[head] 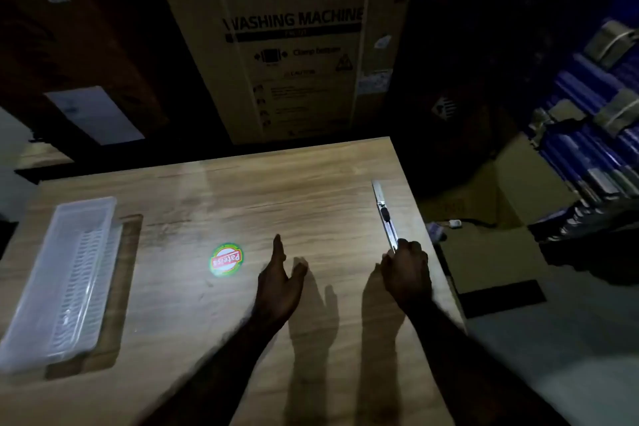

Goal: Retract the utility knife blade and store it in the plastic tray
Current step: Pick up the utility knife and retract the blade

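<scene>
A slim silver utility knife (383, 214) lies along the right side of the wooden table (242, 204), its blade end pointing away from me. My right hand (408, 270) is closed around the knife's near end. My left hand (280, 282) hovers over the middle of the table, fingers apart and holding nothing. A long clear plastic tray (58, 287) with a ribbed insert rests at the table's left edge, far from both hands. The scene is dim, and whether the blade is out cannot be told.
A round green and red sticker (226, 259) is on the table left of my left hand. A tall LG washing machine carton (290, 41) stands behind the table. Flattened cardboard (491, 218) and blue stacked goods (594, 135) lie off the right edge.
</scene>
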A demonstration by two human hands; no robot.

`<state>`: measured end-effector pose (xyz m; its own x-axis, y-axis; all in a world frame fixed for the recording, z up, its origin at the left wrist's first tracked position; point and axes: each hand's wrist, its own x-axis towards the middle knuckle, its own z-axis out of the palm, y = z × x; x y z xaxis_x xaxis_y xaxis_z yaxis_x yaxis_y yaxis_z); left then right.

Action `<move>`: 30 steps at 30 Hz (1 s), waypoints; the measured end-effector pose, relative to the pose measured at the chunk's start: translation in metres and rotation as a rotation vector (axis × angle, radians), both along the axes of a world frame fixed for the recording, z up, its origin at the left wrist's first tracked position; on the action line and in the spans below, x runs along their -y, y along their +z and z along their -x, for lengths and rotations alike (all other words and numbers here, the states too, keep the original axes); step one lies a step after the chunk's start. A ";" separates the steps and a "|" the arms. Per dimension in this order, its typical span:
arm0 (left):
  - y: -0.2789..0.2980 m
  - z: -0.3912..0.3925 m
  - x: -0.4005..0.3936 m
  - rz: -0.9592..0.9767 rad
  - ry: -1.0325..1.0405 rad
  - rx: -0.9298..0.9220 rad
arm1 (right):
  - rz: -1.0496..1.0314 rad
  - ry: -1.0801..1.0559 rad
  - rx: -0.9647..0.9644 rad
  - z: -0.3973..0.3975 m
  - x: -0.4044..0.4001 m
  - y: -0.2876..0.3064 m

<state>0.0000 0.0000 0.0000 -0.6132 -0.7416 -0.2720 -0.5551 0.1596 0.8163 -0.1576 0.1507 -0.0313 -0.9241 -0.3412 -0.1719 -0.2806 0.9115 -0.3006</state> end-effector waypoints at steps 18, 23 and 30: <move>-0.009 0.039 -0.020 -0.140 0.086 0.084 | 0.235 -0.197 0.327 0.029 0.007 -0.003; -0.004 0.046 -0.016 -0.244 0.133 0.050 | 0.481 -0.388 0.639 0.028 0.010 0.004; 0.025 0.066 -0.005 -0.475 0.195 -0.167 | 0.737 -0.341 0.977 -0.002 0.020 0.049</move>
<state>-0.0661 0.0050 0.0254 -0.5400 -0.6653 -0.5155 -0.3936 -0.3417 0.8534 -0.1553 0.1305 0.0172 -0.5796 -0.4168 -0.7002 0.5580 0.4232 -0.7138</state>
